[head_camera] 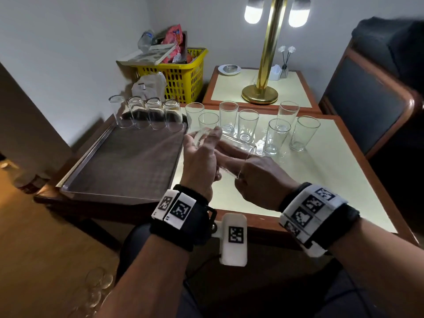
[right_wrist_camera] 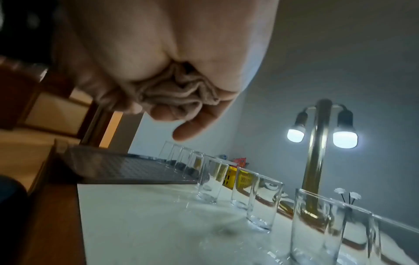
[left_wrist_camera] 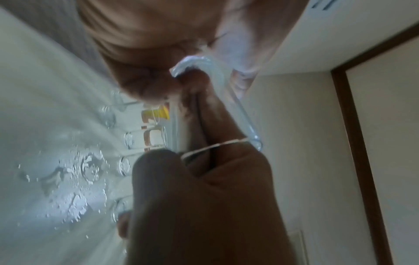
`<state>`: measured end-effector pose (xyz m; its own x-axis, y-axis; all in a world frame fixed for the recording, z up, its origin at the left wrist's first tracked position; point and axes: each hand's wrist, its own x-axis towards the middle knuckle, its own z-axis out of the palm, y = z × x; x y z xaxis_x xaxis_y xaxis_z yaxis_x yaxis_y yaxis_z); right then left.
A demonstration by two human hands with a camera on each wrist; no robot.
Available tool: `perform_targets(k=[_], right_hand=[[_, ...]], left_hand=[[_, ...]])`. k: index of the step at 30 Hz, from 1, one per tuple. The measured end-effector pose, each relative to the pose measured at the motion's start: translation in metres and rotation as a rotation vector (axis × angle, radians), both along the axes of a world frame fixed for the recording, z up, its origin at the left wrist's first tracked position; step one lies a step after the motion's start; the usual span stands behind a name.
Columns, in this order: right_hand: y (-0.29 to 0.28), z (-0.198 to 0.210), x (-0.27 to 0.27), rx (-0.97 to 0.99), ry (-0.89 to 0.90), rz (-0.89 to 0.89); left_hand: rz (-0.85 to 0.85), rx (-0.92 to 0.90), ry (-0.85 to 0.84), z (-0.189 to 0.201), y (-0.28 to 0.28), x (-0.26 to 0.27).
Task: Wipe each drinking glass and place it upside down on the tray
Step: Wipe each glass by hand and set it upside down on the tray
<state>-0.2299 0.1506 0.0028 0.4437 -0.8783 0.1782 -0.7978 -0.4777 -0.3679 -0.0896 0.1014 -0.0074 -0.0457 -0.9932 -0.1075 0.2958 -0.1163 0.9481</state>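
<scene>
Hands are meeting over the table's (head_camera: pixel 309 180) near edge: left hand (head_camera: pixel 202 154) is curling around a sideways drinking glass (head_camera: pixel 226 145), right hand's (head_camera: pixel 259 177) fingers are reaching inside its rim. Tray (head_camera: pixel 119 191) beside them is carrying four inverted glasses (head_camera: pixel 146 114) along its far edge, its near part lying bare.

Right wrist view. The right hand (right_wrist_camera: pixel 158 59) fills the upper frame, its fingers closed round a bunched beige cloth (right_wrist_camera: pixel 179 93). Below, upright drinking glasses (right_wrist_camera: pixel 209 179) stand on the pale, wet table (right_wrist_camera: pixel 145 224); behind them lie the tray (right_wrist_camera: pixel 127 168) with a row of inverted glasses (right_wrist_camera: pixel 179 156), and a lit brass lamp (right_wrist_camera: pixel 317 152).
</scene>
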Motion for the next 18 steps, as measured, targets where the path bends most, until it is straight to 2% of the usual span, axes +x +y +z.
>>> perform_targets(k=[1, 3, 4, 5, 6, 7, 9, 10, 11, 12, 13, 15, 16, 17, 18], right_hand=[[-0.002, 0.001, 0.0, 0.074, -0.199, 0.012], [-0.002, 0.01, 0.002, 0.405, -0.695, 0.064], [-0.001, 0.016, 0.002, 0.563, -0.862, 0.087], [-0.001, 0.019, 0.0, 0.623, -0.911, 0.097], [-0.002, 0.021, -0.001, 0.606, -0.886, 0.08], [-0.002, 0.019, -0.004, 0.46, -0.711, 0.047], [-0.004, 0.015, 0.0, 0.135, -0.14, 0.011], [-0.004, 0.009, 0.0, 0.059, -0.002, 0.005], [-0.005, 0.005, 0.001, 0.036, 0.018, 0.032], [-0.006, 0.004, 0.004, 0.118, -0.189, 0.051], [-0.008, 0.007, 0.005, 0.262, -0.502, 0.064], [-0.005, 0.011, 0.001, 0.604, -0.925, 0.04], [-0.004, 0.012, -0.002, 0.681, -1.007, 0.054], [-0.003, 0.012, -0.002, 0.682, -0.992, 0.049], [-0.003, 0.013, -0.002, 0.586, -0.864, 0.019]], left_hand=[[0.001, -0.022, 0.024, 0.0, 0.001, -0.001], [-0.046, -0.092, 0.067, -0.001, 0.004, -0.002], [-0.058, -0.109, 0.076, -0.004, 0.003, -0.001], [-0.055, -0.101, 0.064, -0.006, 0.001, -0.001], [-0.036, -0.061, 0.035, -0.005, 0.0, -0.001], [-0.017, -0.006, -0.003, -0.005, -0.002, -0.001], [-0.011, 0.084, -0.049, -0.004, -0.003, -0.002], [-0.003, 0.102, -0.035, -0.001, -0.003, -0.002], [0.002, 0.084, -0.008, 0.001, -0.003, -0.002], [0.007, 0.044, 0.01, 0.0, -0.005, -0.001], [-0.011, 0.004, 0.03, -0.001, -0.005, -0.001], [-0.078, -0.053, 0.059, 0.0, -0.003, 0.001], [-0.088, -0.082, 0.063, -0.001, -0.002, 0.002], [-0.084, -0.09, 0.055, -0.002, -0.002, 0.003], [-0.067, -0.066, 0.023, -0.001, -0.002, 0.004]])
